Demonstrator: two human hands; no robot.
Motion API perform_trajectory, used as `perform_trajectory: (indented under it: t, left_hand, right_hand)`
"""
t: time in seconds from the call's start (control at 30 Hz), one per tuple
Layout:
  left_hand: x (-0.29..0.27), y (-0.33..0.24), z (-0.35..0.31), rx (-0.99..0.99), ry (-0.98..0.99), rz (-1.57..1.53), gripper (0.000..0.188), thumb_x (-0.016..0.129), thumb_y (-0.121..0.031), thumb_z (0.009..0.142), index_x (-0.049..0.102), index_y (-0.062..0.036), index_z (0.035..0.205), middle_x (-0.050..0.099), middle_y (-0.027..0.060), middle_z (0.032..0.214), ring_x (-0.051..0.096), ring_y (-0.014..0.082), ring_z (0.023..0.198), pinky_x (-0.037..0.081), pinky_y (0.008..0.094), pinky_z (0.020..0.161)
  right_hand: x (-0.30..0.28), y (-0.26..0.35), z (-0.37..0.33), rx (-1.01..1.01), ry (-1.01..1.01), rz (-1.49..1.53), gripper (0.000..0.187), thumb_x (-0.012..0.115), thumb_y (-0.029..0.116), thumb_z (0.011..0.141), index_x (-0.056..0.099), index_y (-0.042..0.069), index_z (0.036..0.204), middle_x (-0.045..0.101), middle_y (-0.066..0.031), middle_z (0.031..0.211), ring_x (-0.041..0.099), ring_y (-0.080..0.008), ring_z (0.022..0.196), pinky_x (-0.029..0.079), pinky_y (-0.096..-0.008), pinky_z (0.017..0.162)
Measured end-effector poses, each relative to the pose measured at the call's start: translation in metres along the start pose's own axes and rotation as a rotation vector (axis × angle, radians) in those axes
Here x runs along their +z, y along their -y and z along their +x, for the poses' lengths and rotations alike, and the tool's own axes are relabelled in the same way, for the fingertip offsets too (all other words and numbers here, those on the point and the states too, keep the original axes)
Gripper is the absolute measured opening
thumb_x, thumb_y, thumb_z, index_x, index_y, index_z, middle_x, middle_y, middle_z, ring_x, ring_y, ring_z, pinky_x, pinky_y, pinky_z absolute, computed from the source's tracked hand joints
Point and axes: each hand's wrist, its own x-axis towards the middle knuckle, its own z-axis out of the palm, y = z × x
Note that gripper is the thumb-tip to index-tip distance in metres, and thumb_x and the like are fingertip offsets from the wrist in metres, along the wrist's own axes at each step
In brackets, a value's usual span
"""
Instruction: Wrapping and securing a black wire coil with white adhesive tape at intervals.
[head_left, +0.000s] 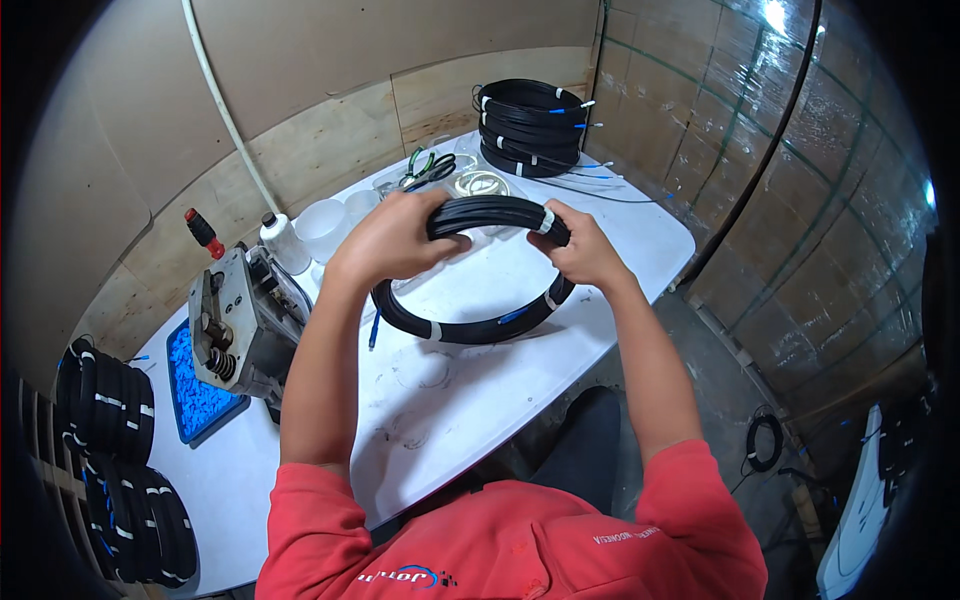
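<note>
Between both hands, tilted above the white table (470, 390), is a coil of black cable (480, 331) bound with white tape bands. A blue connector end hangs from its left side, and another blue piece shows on its lower inner edge. My left hand (395, 237) grips the upper left of the ring, thumb on the inner side. My right hand (585, 248) is closed round the upper right, beside a white band. The fingers of both hands are partly hidden by the coil.
A stack of black cable coils (530, 130) stands at the far end. Left are a metal bench machine (245, 315), a tray of small blue parts (200, 400), a white bottle (285, 243) and more coils (115, 410). Pliers (420, 165) lie behind my hands. Wrapped boxes (770, 170) rise at right.
</note>
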Motion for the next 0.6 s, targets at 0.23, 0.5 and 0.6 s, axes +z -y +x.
perform_trajectory:
  t: [0.23, 0.5, 0.6]
  left_hand:
    - [0.015, 0.001, -0.001, -0.082, -0.055, 0.013, 0.030, 0.079, -0.026, 0.091, 0.066, 0.0011, 0.095, 0.067, 0.0206, 0.075, 0.061, 0.0357, 0.065, 0.045, 0.0447, 0.063]
    - [0.019, -0.006, 0.006, -0.087, -0.047, 0.019, 0.031, 0.081, -0.025, 0.090, 0.066, 0.0012, 0.096, 0.067, 0.0215, 0.076, 0.061, 0.0380, 0.067, 0.046, 0.0466, 0.065]
    - [0.019, -0.005, 0.007, -0.018, -0.059, 0.076, 0.027, 0.080, -0.020, 0.089, 0.065, 0.0007, 0.099, 0.068, 0.0210, 0.076, 0.062, 0.0370, 0.068, 0.046, 0.0462, 0.065]
  right_hand:
    - [0.004, -0.009, 0.000, 0.022, -0.098, -0.025, 0.020, 0.077, 0.013, 0.092, 0.063, 0.003, 0.102, 0.068, -0.0102, 0.073, 0.062, -0.0175, 0.066, 0.050, -0.0339, 0.065]
    - [0.006, 0.019, 0.007, -0.304, -0.244, -0.247, 0.034, 0.076, 0.004, 0.088, 0.062, 0.007, 0.119, 0.074, -0.0144, 0.095, 0.073, -0.0302, 0.083, 0.056, -0.0407, 0.073]
    - [0.003, 0.017, 0.019, -0.369, -0.171, -0.336, 0.040, 0.074, 0.005, 0.088, 0.060, 0.009, 0.125, 0.073, -0.0167, 0.106, 0.072, -0.0377, 0.093, 0.057, -0.0457, 0.080]
